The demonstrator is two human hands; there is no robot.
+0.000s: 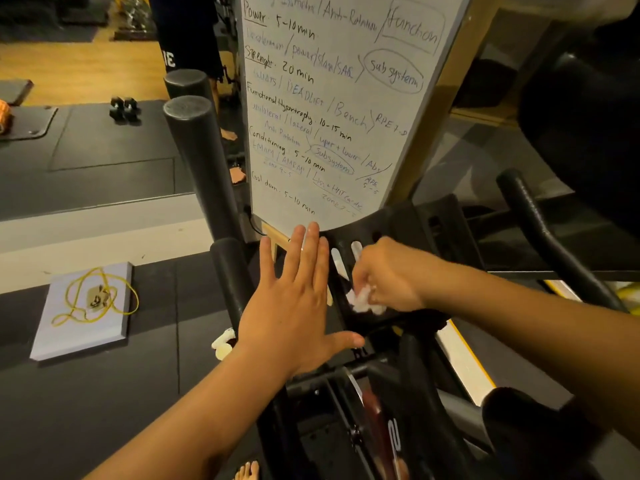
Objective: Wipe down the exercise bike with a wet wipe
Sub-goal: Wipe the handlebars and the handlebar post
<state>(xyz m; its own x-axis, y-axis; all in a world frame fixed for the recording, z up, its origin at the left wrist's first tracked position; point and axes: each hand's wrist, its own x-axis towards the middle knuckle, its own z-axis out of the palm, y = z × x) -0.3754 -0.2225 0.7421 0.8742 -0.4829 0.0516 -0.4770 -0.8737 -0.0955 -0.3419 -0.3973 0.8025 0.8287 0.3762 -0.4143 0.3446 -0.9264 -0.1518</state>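
The black exercise bike (408, 386) fills the lower middle and right of the head view. Its slotted black console tray (398, 230) sits just in front of me. My right hand (388, 275) pinches a crumpled white wet wipe (365, 301) and presses it on the tray's lower part. My left hand (294, 299) lies flat with straight spread fingers over the tray's left edge and the left handlebar (228, 271). The right handlebar (550, 237) curves away at the right.
A whiteboard (332, 109) with handwritten workout notes leans right behind the tray. Two black foam rollers (197, 154) stand to its left. On the dark floor mats lie a grey board with a yellow band (86, 306) and small dumbbells (124, 109). A person's bare feet (235, 174) show behind the board.
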